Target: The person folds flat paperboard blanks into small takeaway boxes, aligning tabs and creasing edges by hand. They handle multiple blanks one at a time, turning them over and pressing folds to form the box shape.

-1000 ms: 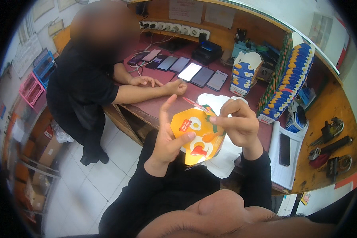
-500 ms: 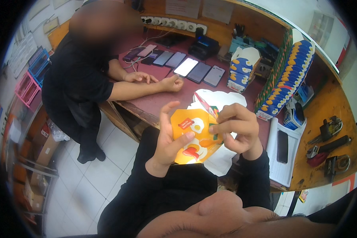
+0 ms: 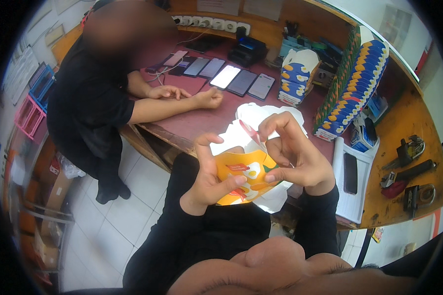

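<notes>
A yellow paper food box [image 3: 248, 169] printed with eggs is held up in front of me, bent into a curved, open-topped shape. My left hand [image 3: 209, 179] grips its left side, thumb pressed on the printed front and the index finger raised behind. At the right edge my right hand [image 3: 298, 155] pinches the card between thumb and fingers, close to a red-and-white flap [image 3: 249, 131]. White flat carton blanks [image 3: 273, 115] lie on the table edge just behind the box, partly covered by it and my hands.
A person [image 3: 91, 98] sits at the left, forearms on the maroon tabletop [image 3: 182, 118]. Several phones [image 3: 225, 77] lie in a row beyond. Blue egg-printed boxes stand in a short stack [image 3: 296, 78] and a tall stack [image 3: 354, 93]. Padlocks [image 3: 418, 201] and a phone on papers [image 3: 350, 173] sit right.
The box has gone from a flatter panel facing me to a curved shape with its top opened. My right hand has shifted its fingers up and around the right edge.
</notes>
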Demonstrator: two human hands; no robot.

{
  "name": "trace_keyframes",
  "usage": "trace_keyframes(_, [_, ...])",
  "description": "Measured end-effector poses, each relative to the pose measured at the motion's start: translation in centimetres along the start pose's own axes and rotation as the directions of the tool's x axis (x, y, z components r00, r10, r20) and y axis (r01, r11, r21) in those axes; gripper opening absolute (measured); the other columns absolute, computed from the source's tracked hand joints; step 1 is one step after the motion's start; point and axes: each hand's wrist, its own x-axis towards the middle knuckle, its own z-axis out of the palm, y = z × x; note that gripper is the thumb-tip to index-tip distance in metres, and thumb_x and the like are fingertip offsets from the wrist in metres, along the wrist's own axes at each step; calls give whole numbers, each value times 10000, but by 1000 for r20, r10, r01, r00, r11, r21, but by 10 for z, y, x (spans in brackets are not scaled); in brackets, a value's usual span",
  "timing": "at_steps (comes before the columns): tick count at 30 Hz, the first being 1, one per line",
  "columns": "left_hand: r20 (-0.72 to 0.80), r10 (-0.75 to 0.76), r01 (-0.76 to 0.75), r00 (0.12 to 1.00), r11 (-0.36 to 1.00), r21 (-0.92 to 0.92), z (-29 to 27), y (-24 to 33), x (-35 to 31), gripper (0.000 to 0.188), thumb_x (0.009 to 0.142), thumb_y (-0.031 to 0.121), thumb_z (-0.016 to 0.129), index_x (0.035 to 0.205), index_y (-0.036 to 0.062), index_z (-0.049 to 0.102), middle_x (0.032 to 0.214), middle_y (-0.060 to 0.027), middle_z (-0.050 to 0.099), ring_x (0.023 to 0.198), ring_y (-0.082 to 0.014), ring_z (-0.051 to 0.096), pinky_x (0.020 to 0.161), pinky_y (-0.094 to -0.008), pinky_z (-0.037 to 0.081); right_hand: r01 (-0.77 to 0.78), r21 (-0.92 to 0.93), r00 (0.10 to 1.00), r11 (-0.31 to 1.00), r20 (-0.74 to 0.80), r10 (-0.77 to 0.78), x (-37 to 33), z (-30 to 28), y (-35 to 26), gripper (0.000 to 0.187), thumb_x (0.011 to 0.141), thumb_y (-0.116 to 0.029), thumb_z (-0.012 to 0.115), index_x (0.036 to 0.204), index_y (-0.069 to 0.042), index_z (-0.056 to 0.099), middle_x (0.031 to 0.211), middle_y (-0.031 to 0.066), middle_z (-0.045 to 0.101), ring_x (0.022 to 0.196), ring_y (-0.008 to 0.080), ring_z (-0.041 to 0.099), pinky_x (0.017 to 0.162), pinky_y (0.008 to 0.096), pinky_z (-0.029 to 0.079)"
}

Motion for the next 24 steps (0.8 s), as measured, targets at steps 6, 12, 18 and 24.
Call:
trace_keyframes(6, [138, -84, 58, 987, 982, 182, 0, -6, 15, 707, 949, 20, 666, 1383, 157, 124, 1310, -171, 518, 1231, -163, 541, 1036, -328, 447, -56, -215, 998, 975, -6, 56, -3, -8, -8, 540, 728, -115, 889, 1211, -48, 657, 1150, 32, 435, 808, 45, 459, 653, 206, 339])
trace_keyframes(12, [160, -18, 32, 987, 996, -89, -32, 9, 35, 853, 1003, 281, 682, 1561, 93, 65, 1384, -236, 588, 1265, -344, 620, 1095, -442, 478, -24, -440, 907, 898, -387, -165, -7, -41, -6, 275, 776, -181, 890, 842, 5, 699, 1090, 51, 447, 943, 120, 478, 739, 259, 387])
trace_keyframes(18, [421, 269, -497, 867, 547, 674, -44, 29, 41, 482, 781, 119, 862, 1236, 72, 710, 1091, -110, 745, 996, -272, 708, 884, -355, 494, 12, -358, 871, 934, -455, -186, 4, -41, 6, 333, 821, -235, 870, 890, -3, 640, 1159, 65, 414, 876, 102, 450, 688, 229, 374])
trace_keyframes(24, [328, 141, -355, 934, 287, 890, -23, 29, 40, 437, 749, 33, 812, 1166, 133, 727, 1117, -111, 689, 1044, -321, 656, 850, -359, 479, -54, -446, 897, 894, -414, -152, 8, -30, 13, 348, 813, -231, 877, 903, -4, 629, 1173, 30, 437, 783, 40, 421, 646, 197, 351])
